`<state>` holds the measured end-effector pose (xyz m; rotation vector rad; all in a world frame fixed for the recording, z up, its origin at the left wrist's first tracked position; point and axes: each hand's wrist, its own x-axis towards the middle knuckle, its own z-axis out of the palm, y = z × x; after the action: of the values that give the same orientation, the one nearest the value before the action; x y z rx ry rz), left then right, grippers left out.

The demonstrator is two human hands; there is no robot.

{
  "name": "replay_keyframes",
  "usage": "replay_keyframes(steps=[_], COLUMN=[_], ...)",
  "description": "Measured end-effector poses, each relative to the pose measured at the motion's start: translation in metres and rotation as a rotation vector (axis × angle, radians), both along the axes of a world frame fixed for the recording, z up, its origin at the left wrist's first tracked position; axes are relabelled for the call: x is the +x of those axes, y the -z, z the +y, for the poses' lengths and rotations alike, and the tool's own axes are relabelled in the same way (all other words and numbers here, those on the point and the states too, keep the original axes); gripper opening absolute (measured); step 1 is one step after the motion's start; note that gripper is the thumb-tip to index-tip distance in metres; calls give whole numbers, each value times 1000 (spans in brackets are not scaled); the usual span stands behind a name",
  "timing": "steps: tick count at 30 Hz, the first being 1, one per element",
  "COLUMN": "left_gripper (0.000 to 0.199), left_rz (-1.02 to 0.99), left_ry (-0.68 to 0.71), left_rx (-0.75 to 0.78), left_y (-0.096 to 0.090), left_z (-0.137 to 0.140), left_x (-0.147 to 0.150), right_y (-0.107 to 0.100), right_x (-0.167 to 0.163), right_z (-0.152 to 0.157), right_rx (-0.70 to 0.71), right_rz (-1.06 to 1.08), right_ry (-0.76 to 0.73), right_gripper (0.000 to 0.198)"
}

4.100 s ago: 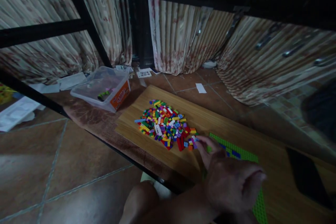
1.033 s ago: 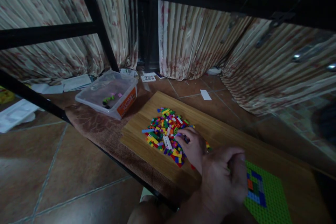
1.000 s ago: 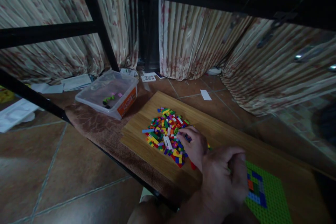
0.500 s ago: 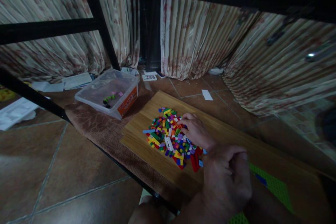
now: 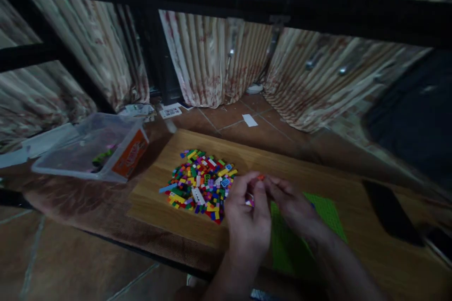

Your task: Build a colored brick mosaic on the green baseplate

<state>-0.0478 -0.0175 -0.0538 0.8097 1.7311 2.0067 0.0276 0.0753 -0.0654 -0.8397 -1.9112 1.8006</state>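
Note:
My left hand (image 5: 249, 218) and my right hand (image 5: 291, 204) meet between a pile of toy bricks (image 5: 197, 183) and a green baseplate (image 5: 326, 214). A small orange-red toy brick (image 5: 260, 177) shows at the fingertips, where both hands pinch. Something pink and white peeks out by the left fingers; whether it is held I cannot tell. The multicoloured pile lies just left of my left hand. My right wrist passes over the baseplate, which has a blue piece on it, mostly hidden.
The wooden board (image 5: 155, 197) rests on a brown cloth-covered surface (image 5: 106, 207). A clear plastic box (image 5: 92, 146) with an orange label stands at the left. A dark flat phone-like object (image 5: 391, 211) lies at the right. Papers (image 5: 171, 111) are on the tiled floor, before striped curtains (image 5: 208, 61).
My right hand has left the pile and come back to the right, meeting my left hand. An orange-red brick now shows between their fingertips. The view has turned to the right.

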Motion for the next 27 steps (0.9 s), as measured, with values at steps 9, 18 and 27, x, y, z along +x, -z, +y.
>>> replay_keyframes(steps=[9, 18, 27], left_gripper=[23, 19, 18], left_rz=[338, 640, 577], left_ry=[434, 458, 545], left_rx=[-227, -275, -290], left_y=[17, 40, 46], left_z=[11, 24, 37], left_x=[30, 47, 59], right_y=[7, 14, 26], right_x=[73, 122, 132], right_z=[-16, -6, 4], right_rx=[-210, 130, 170], right_rz=[121, -84, 9], right_ry=[312, 413, 319], right_gripper=[36, 33, 23])
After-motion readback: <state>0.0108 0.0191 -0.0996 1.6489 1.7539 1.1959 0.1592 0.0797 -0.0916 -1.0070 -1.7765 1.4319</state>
